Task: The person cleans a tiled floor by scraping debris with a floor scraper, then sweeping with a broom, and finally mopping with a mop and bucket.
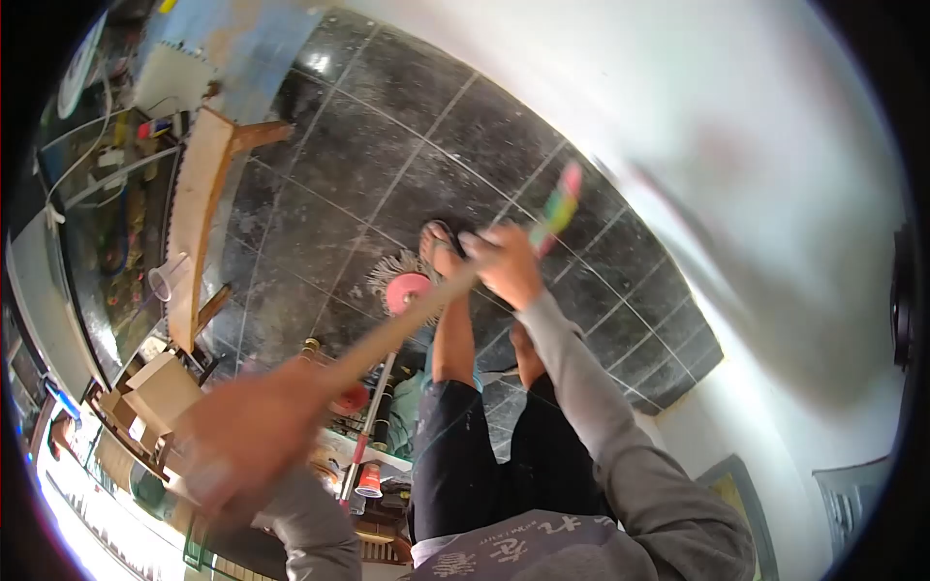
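Observation:
A long wooden stick (402, 324) runs diagonally across the view, held in both hands. My left hand (254, 436), blurred by motion, is closed round its lower left part. Further along, my right hand (506, 263) grips the stick near its upper end. Past that hand a blurred pink, green and yellow tip (561, 206) sticks out beside the white wall (697, 126). What the tip is cannot be made out. The stick passes over my legs, above the dark floor.
On the dark tiled floor (387, 116) stands a mop with a pink head (408, 290) near my foot. A wooden bench (199, 223) with a clear cup (167, 278) is at left, beside a glass case (121, 232). A cardboard box (163, 387) and a red cup (368, 479) are lower left.

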`<action>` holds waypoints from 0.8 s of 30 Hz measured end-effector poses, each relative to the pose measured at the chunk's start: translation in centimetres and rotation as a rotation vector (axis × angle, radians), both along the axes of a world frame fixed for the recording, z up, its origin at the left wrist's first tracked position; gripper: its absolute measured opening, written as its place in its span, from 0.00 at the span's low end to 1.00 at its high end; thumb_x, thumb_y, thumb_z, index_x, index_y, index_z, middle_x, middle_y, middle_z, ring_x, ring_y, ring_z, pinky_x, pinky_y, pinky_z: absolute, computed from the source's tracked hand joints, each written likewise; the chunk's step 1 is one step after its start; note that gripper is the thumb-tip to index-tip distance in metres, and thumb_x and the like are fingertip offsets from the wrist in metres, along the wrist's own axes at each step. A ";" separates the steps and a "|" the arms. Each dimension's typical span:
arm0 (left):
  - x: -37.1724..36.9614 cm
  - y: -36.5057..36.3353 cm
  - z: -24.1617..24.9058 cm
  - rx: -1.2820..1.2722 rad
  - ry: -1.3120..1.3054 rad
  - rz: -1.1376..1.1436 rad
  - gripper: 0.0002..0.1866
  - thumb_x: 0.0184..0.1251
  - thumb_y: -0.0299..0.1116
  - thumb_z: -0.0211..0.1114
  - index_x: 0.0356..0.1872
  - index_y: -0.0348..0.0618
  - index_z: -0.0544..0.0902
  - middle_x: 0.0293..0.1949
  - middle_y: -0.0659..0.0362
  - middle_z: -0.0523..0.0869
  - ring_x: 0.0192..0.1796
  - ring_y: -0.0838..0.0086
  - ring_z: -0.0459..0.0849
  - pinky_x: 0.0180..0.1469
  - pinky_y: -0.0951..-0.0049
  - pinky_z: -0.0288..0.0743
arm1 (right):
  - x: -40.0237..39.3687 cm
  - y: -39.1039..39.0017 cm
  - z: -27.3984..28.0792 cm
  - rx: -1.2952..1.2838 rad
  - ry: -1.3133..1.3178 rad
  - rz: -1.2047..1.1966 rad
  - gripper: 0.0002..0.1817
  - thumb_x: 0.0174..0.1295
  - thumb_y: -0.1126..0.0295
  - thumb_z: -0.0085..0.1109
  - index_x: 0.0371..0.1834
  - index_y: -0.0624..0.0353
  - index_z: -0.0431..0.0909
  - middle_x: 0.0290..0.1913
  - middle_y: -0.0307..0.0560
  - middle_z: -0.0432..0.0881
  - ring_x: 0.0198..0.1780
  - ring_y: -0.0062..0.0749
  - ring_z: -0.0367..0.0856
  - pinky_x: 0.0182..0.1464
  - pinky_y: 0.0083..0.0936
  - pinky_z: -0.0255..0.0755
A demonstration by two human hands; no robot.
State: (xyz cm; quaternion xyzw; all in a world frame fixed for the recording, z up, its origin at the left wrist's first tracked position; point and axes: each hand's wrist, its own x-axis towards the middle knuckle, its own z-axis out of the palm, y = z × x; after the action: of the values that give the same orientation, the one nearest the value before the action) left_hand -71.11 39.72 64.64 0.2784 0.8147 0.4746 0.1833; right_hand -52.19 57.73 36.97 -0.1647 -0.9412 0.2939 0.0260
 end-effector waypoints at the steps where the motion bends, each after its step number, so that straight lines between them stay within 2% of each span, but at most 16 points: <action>1: 0.2 0.7 -2.1 0.129 -0.185 0.013 0.18 0.61 0.38 0.48 0.14 0.41 0.69 0.19 0.55 0.71 0.22 0.63 0.70 0.43 0.54 0.71 | 2.9 -0.5 -0.6 -0.124 -0.070 -0.180 0.13 0.64 0.61 0.60 0.25 0.51 0.86 0.19 0.46 0.79 0.23 0.42 0.79 0.26 0.38 0.71; 5: -0.3 2.9 -7.0 0.511 -0.722 -0.129 0.20 0.59 0.40 0.48 0.10 0.39 0.69 0.16 0.52 0.76 0.19 0.62 0.73 0.36 0.51 0.74 | 1.6 -3.5 -10.3 -0.471 0.001 -0.346 0.16 0.62 0.55 0.63 0.27 0.54 0.87 0.19 0.49 0.80 0.17 0.43 0.73 0.23 0.38 0.69; 6: -1.7 2.7 -6.2 0.535 -0.605 -0.017 0.22 0.59 0.40 0.48 0.08 0.40 0.67 0.12 0.54 0.70 0.16 0.63 0.70 0.33 0.54 0.71 | -0.5 -5.2 -15.9 -0.263 -0.029 -0.090 0.17 0.62 0.54 0.62 0.27 0.55 0.87 0.19 0.50 0.80 0.17 0.43 0.73 0.24 0.38 0.69; 7: -3.6 2.3 -4.6 0.552 -0.491 0.097 0.23 0.59 0.40 0.47 0.05 0.41 0.65 0.08 0.56 0.65 0.14 0.64 0.67 0.30 0.56 0.69 | -6.5 -6.0 -12.7 -0.257 -0.022 -0.133 0.18 0.64 0.54 0.60 0.27 0.58 0.86 0.20 0.51 0.80 0.21 0.44 0.75 0.26 0.40 0.69; 8: -6.6 1.5 -2.6 0.524 -0.477 -0.061 0.23 0.60 0.40 0.46 0.05 0.41 0.64 0.08 0.57 0.64 0.13 0.66 0.66 0.28 0.59 0.65 | -13.4 -4.8 -6.3 -0.828 -0.113 -0.214 0.15 0.63 0.62 0.59 0.23 0.62 0.77 0.20 0.50 0.73 0.25 0.47 0.75 0.30 0.42 0.69; 9: -9.5 1.1 -0.7 0.502 -0.455 -0.226 0.24 0.60 0.40 0.46 0.05 0.41 0.63 0.08 0.58 0.62 0.13 0.68 0.64 0.26 0.62 0.62 | -17.4 -7.4 -9.8 -0.426 0.208 0.000 0.19 0.65 0.61 0.55 0.21 0.65 0.74 0.22 0.53 0.74 0.27 0.49 0.76 0.37 0.45 0.69; 10: -11.0 1.8 0.8 0.462 -0.364 -0.265 0.24 0.60 0.39 0.47 0.05 0.42 0.62 0.08 0.58 0.62 0.13 0.69 0.63 0.26 0.62 0.61 | -23.3 -6.4 -6.0 -0.630 -0.044 0.035 0.21 0.67 0.60 0.53 0.19 0.65 0.73 0.24 0.54 0.76 0.30 0.51 0.76 0.43 0.48 0.67; 11: -12.2 2.3 2.2 0.418 -0.275 -0.299 0.24 0.60 0.39 0.48 0.05 0.42 0.61 0.07 0.59 0.62 0.13 0.70 0.62 0.25 0.63 0.60 | -28.3 -8.1 -7.2 -0.635 0.191 -0.005 0.22 0.67 0.58 0.53 0.20 0.63 0.74 0.26 0.56 0.76 0.35 0.50 0.75 0.45 0.48 0.66; 13: -13.2 2.6 3.0 0.351 -0.098 -0.325 0.23 0.60 0.38 0.49 0.05 0.43 0.61 0.07 0.59 0.61 0.12 0.71 0.61 0.25 0.63 0.60 | -35.9 -8.8 -4.2 -0.598 0.235 -0.127 0.21 0.67 0.57 0.54 0.23 0.63 0.76 0.27 0.57 0.74 0.37 0.50 0.73 0.46 0.47 0.66; 15: -13.7 2.6 2.6 0.313 0.071 -0.313 0.23 0.60 0.38 0.51 0.06 0.43 0.61 0.08 0.59 0.61 0.12 0.71 0.60 0.24 0.63 0.61 | -41.5 -8.7 -3.8 -0.864 0.275 0.031 0.20 0.67 0.57 0.55 0.27 0.65 0.76 0.28 0.58 0.74 0.39 0.49 0.73 0.46 0.45 0.65; 16: -14.3 1.0 4.1 0.248 0.107 -0.380 0.19 0.63 0.32 0.54 0.11 0.43 0.69 0.10 0.58 0.65 0.12 0.72 0.65 0.23 0.70 0.64 | -41.7 -8.5 -1.6 -0.842 0.362 0.005 0.21 0.67 0.57 0.55 0.26 0.66 0.75 0.28 0.57 0.73 0.38 0.48 0.72 0.45 0.45 0.64; 17: -13.3 -2.0 7.4 -0.445 0.187 -0.168 0.21 0.66 0.40 0.52 0.11 0.50 0.67 0.11 0.64 0.63 0.11 0.76 0.60 0.21 0.72 0.59 | -40.4 -8.6 1.7 -0.821 0.442 -0.020 0.21 0.68 0.57 0.55 0.25 0.66 0.74 0.27 0.56 0.73 0.37 0.48 0.71 0.44 0.44 0.64; 18: -13.6 -3.1 8.4 -0.546 0.232 -0.140 0.21 0.65 0.40 0.52 0.10 0.49 0.67 0.11 0.63 0.64 0.12 0.75 0.61 0.22 0.71 0.60 | -39.7 -9.0 3.6 -0.805 0.516 -0.047 0.21 0.68 0.58 0.55 0.24 0.66 0.72 0.26 0.55 0.72 0.36 0.47 0.70 0.43 0.44 0.63; 21: -14.7 -4.5 8.4 0.054 0.022 -0.195 0.22 0.63 0.41 0.51 0.09 0.48 0.65 0.12 0.60 0.66 0.12 0.73 0.61 0.24 0.67 0.62 | -30.9 -6.8 8.3 -0.636 0.085 0.084 0.25 0.68 0.60 0.54 0.15 0.64 0.66 0.17 0.52 0.65 0.22 0.45 0.64 0.36 0.41 0.60; 22: -14.8 -4.5 7.7 0.240 -0.123 -0.198 0.22 0.62 0.41 0.51 0.09 0.47 0.65 0.12 0.59 0.67 0.13 0.72 0.61 0.25 0.66 0.63 | -26.6 -7.3 5.8 -0.315 0.203 0.063 0.20 0.65 0.54 0.59 0.28 0.61 0.86 0.22 0.51 0.80 0.23 0.43 0.76 0.28 0.41 0.69; 24: -14.6 -3.7 4.7 0.448 -0.420 -0.127 0.22 0.61 0.41 0.51 0.08 0.46 0.64 0.12 0.57 0.68 0.13 0.70 0.61 0.27 0.63 0.64 | -19.9 -7.2 2.1 -0.421 0.065 -0.067 0.19 0.65 0.55 0.59 0.29 0.61 0.86 0.26 0.51 0.82 0.29 0.44 0.78 0.33 0.44 0.70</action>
State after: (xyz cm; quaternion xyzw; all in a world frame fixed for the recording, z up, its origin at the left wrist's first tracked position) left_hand -85.75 35.98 69.34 0.2578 0.6152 0.6770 0.3110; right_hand -72.10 50.54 39.07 -0.1883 -0.8517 0.4879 0.0314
